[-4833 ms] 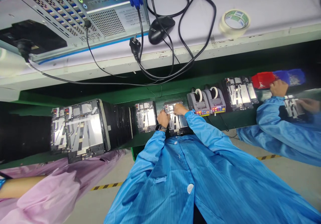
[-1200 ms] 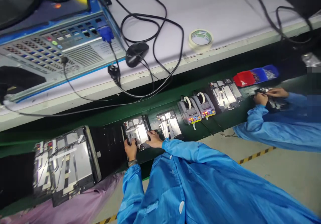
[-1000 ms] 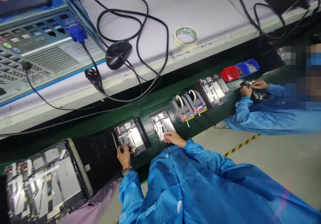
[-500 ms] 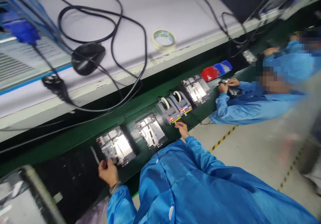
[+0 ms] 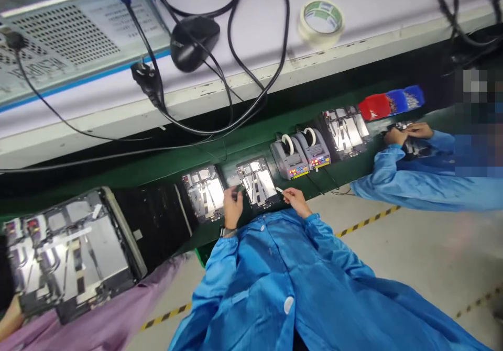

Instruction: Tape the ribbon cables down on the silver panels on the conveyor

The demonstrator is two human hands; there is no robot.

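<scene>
Two opened tablet-like units with silver shielding lie on the green belt: one point(image 5: 204, 193) to the left, one point(image 5: 258, 183) straight ahead. My left hand point(image 5: 232, 208) is between them with its fingers curled at the nearer unit's left edge; what it holds is hidden. My right hand point(image 5: 295, 200) sits at that unit's lower right corner and pinches a short pale strip of tape point(image 5: 280, 190). Two grey tape dispensers point(image 5: 302, 153) stand just right of it.
A co-worker's hands point(image 5: 406, 132) work on another unit at the right, near red and blue bins point(image 5: 391, 103). A large opened unit point(image 5: 68, 251) and a pink sleeve point(image 5: 78, 325) are at the left. The shelf above carries a computer case, mouse point(image 5: 193, 35), cables and tape roll point(image 5: 321, 20).
My right hand has come back from the tape dispensers with a tape strip pinched in it. My left hand has moved right from the left unit to the gap between the two units.
</scene>
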